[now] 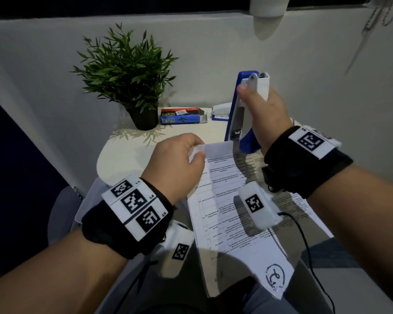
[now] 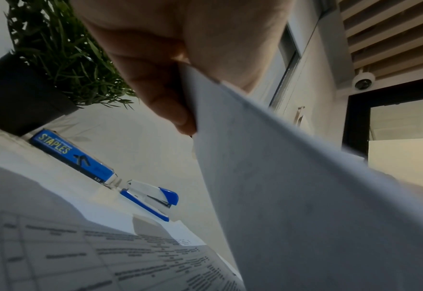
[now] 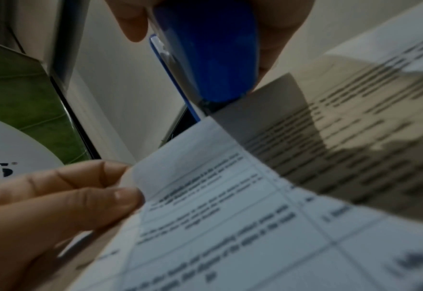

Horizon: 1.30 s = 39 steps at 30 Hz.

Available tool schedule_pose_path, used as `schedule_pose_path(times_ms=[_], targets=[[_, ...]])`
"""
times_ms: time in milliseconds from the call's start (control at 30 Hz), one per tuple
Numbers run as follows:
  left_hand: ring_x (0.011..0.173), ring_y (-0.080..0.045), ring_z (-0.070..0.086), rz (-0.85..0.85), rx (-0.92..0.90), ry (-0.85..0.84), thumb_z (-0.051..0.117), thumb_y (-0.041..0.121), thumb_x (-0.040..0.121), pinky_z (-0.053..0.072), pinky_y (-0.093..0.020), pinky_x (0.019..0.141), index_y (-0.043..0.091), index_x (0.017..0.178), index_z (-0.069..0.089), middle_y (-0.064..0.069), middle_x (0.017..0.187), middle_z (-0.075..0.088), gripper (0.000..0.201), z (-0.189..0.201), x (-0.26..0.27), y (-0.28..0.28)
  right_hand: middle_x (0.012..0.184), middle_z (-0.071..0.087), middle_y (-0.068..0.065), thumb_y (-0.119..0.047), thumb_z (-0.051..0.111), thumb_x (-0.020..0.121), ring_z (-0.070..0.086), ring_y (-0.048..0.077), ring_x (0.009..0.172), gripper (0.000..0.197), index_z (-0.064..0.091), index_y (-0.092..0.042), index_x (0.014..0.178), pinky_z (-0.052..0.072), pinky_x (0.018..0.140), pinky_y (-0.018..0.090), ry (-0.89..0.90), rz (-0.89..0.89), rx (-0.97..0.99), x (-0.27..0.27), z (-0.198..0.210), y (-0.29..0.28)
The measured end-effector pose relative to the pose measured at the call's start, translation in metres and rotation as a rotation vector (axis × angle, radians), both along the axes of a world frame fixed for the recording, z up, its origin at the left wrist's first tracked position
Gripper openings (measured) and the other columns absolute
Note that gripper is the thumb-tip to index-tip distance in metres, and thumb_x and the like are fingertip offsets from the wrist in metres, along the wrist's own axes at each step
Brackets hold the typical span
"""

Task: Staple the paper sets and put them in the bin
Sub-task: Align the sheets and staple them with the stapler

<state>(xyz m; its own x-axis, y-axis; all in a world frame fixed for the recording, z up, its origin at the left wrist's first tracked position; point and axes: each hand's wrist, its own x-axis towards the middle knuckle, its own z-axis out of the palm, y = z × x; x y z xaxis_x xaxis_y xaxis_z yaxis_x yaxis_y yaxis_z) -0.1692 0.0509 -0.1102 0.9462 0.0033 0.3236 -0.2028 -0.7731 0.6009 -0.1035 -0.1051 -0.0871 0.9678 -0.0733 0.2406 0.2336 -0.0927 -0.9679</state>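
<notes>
The paper set (image 1: 222,200) lies in front of the person, its far corner lifted off the table (image 1: 127,152). It is a few thin printed sheets: light, soft, easy to bend, and I think the sheets can slide apart if held loosely. The left hand (image 1: 177,164) pinches the top edge between thumb and fingers, near the corner, which seems a good place to hold. The right hand (image 1: 263,114) is closed around the stapler (image 1: 243,114), held nearly upright with its mouth at that corner. A second stapler (image 1: 220,113), a staples box (image 1: 180,116) and a plant (image 1: 127,71) stand behind. No bin is visible.
</notes>
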Motion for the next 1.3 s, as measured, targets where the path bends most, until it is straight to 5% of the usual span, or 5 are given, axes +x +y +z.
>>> schedule_pose_path(times_ms=[300, 667, 867, 1200, 1300], targets=[[0.059, -0.001, 0.043, -0.014, -0.040, -0.043, 0.059, 0.015, 0.087, 0.027, -0.014, 0.063, 0.016, 0.099, 0.067, 0.021, 0.064, 0.044, 0.014, 0.000, 0.002, -0.003, 0.077, 0.063, 0.001, -0.071, 0.046, 0.064, 0.062, 0.022, 0.075, 0.050, 0.056, -0.024, 0.074, 0.054, 0.085, 0.047, 0.044, -0.055, -0.034, -0.002, 0.000, 0.003], [0.104, -0.020, 0.055, -0.067, 0.542, -0.060, 0.048, 0.032, 0.090, 0.039, -0.031, 0.080, 0.026, 0.119, 0.055, 0.005, 0.113, 0.060, 0.030, 0.017, -0.001, -0.017, 0.076, 0.064, 0.013, -0.075, 0.039, 0.070, 0.063, 0.032, 0.079, 0.062, 0.054, -0.015, 0.070, 0.051, 0.083, 0.052, -0.023, -0.074, -0.153, -0.006, -0.004, 0.012], [0.073, -0.016, 0.049, -0.166, 0.302, 0.143, 0.066, 0.059, 0.071, 0.035, -0.029, 0.060, 0.023, 0.082, 0.055, 0.012, 0.067, 0.047, 0.039, 0.028, 0.013, -0.030, 0.065, 0.060, -0.003, -0.076, 0.041, 0.063, 0.063, 0.028, 0.073, 0.053, 0.053, -0.024, 0.064, 0.053, 0.080, 0.048, -0.041, -0.055, -0.124, -0.010, -0.003, 0.019], [0.063, -0.015, 0.048, -0.083, 0.272, 0.156, 0.065, 0.057, 0.072, 0.035, -0.027, 0.056, 0.026, 0.060, 0.043, 0.009, 0.061, 0.049, 0.039, 0.016, 0.011, -0.025, 0.038, 0.044, -0.019, -0.043, 0.046, 0.096, 0.042, -0.002, 0.042, 0.046, 0.041, -0.026, 0.054, 0.033, 0.055, 0.020, -0.031, -0.022, -0.160, -0.014, -0.013, 0.023], [0.074, -0.012, 0.054, -0.155, 0.265, 0.221, 0.068, 0.048, 0.076, 0.044, -0.027, 0.067, 0.026, 0.085, 0.063, 0.007, 0.083, 0.064, 0.024, 0.011, 0.015, -0.018, 0.049, 0.052, -0.017, -0.049, 0.048, 0.092, 0.047, -0.006, 0.047, 0.039, 0.048, -0.026, 0.060, 0.036, 0.057, 0.018, -0.007, 0.014, -0.183, -0.014, -0.016, 0.020]])
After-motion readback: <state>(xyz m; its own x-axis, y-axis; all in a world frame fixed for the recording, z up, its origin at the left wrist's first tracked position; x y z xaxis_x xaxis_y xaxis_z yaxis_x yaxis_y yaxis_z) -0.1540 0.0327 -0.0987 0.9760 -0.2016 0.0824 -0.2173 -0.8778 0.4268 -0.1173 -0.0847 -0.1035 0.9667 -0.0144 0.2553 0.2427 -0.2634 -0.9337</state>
